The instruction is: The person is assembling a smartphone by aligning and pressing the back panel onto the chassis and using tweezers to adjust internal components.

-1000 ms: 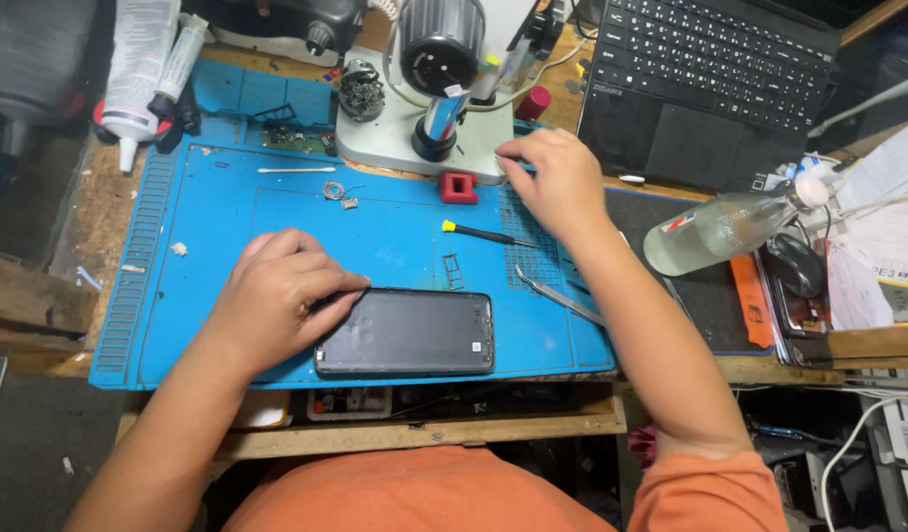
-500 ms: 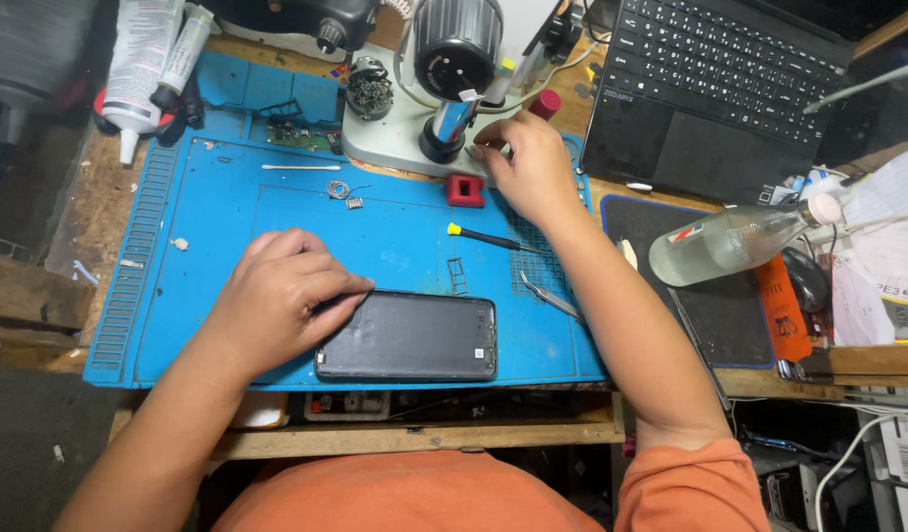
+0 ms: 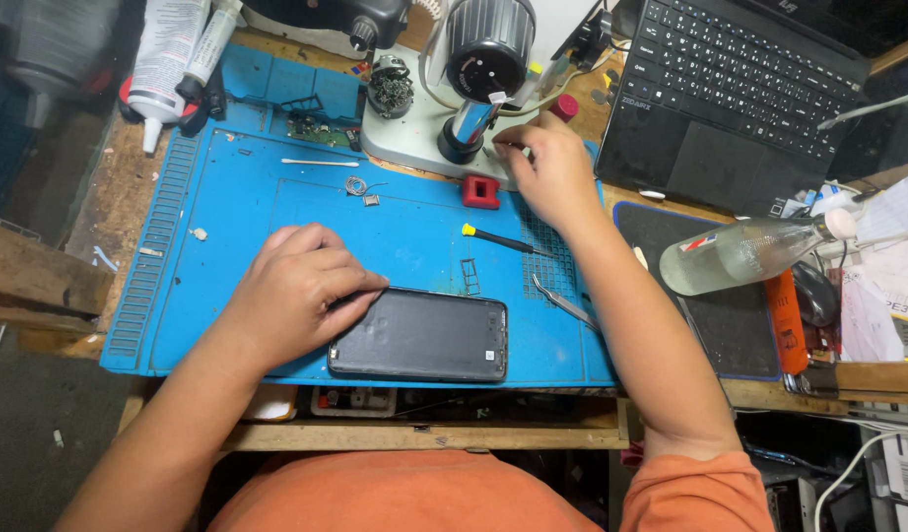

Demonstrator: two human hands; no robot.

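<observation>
A black phone [image 3: 424, 337] lies back side up at the near edge of the blue work mat [image 3: 247, 212]. My left hand [image 3: 296, 291] rests on the phone's left end, fingers curled over its edge. My right hand [image 3: 549, 169] is stretched out to the white base of the microscope [image 3: 483, 59], fingertips pinched on something small and pale there; what it is I cannot tell. A yellow-capped screwdriver [image 3: 501, 239] and metal tweezers [image 3: 562, 300] lie on the mat under my right forearm. A small red block [image 3: 480, 190] sits beside the microscope base.
A black laptop [image 3: 739, 89] stands open at the back right. A clear bottle [image 3: 744, 253] lies on its side on a dark mat, near an orange tool [image 3: 787, 320]. White bottles [image 3: 173, 44] stand back left. Small parts [image 3: 357, 187] are scattered on the mat.
My right hand has moved away from me, from the mat's right part up to the microscope base. My left hand has stayed on the phone.
</observation>
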